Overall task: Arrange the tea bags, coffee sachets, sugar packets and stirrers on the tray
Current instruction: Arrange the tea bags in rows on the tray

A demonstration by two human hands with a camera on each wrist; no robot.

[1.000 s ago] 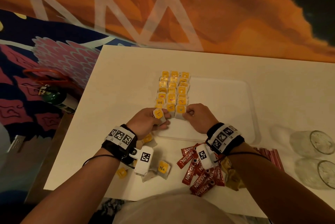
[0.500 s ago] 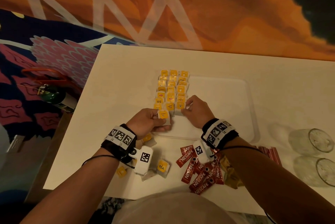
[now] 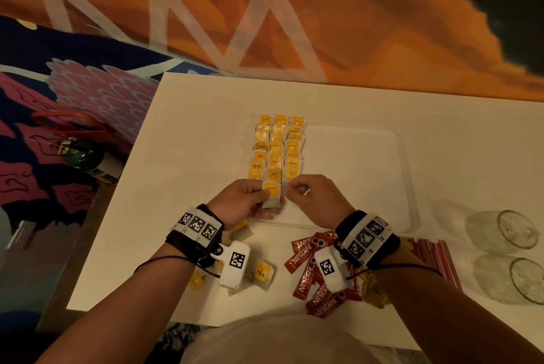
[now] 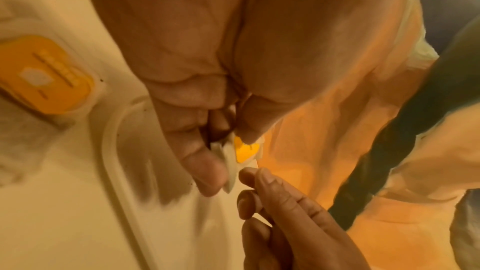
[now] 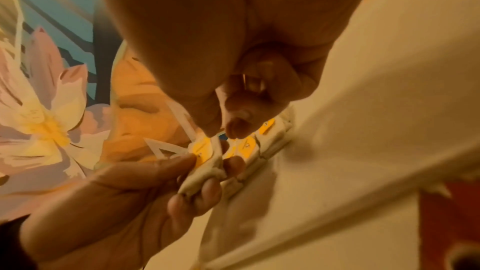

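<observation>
Pinched between the thumb and fingers of my left hand [image 3: 240, 201] is a white paper tea bag with a yellow tag [image 3: 271, 195], held at the near left corner of the white plastic tray [image 3: 407, 187]; that grip is closed on the bag. Left of the tray, off the white table [image 3: 182, 139], a dark green bottle [image 3: 84, 154] lies on the patterned floor. On the table just short of the tray's near edge, under and beside my left wrist, loose yellow-tagged tea bags [image 3: 262, 273] lie scattered. On the tray's left part, three columns of arranged yellow-tagged tea bags [image 3: 276, 147] run away from me, and the held bag sits at the near end of the middle column.

My right hand [image 3: 313, 201] is just beside the held bag, thumb and forefinger drawn together close to its edge; whether that grip has hold of a thread or tag I cannot tell. Beneath my right wrist, near the tray's near edge, red Nescafe coffee sachets [image 3: 306, 269] lie in a heap, with red striped stirrers [image 3: 432, 257] further right. Beyond the tray's right end, two clear glass tumblers [image 3: 506, 234] lie on their sides.
</observation>
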